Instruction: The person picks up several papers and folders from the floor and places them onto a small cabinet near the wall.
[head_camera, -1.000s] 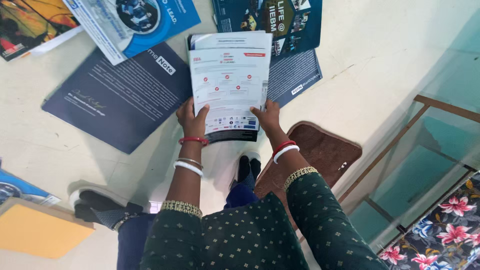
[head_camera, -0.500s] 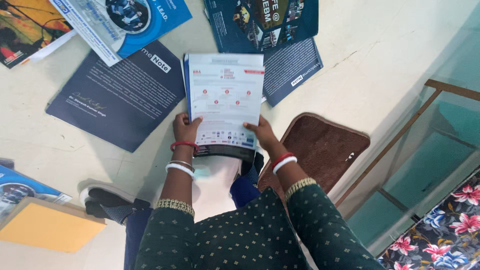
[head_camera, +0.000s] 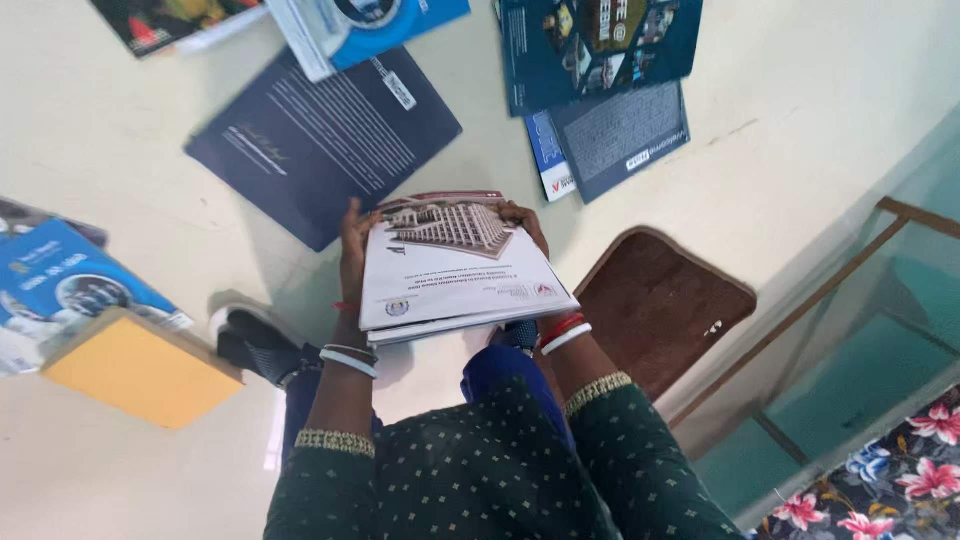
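Note:
I hold a thin stack of white booklets (head_camera: 455, 270) flat in front of me, its top cover showing a drawing of a building. My left hand (head_camera: 352, 235) grips the stack's left far corner, fingers curled over the edge. My right hand (head_camera: 522, 218) grips the far right corner and is mostly hidden under the cover. Both wrists wear red and white bangles. The stack hangs above the floor, over my dark shoes (head_camera: 262, 350).
Dark blue folders (head_camera: 320, 140) and blue brochures (head_camera: 600, 60) lie scattered on the cream floor ahead. A yellow pad (head_camera: 140, 370) and a blue booklet (head_camera: 70, 285) lie at the left. A brown mat (head_camera: 665, 300) and a glass-topped table frame (head_camera: 860, 320) stand at the right.
The stack has been tipped from upright to nearly flat and drawn toward me; a building cover now faces up instead of the white chart page. The view has shifted right.

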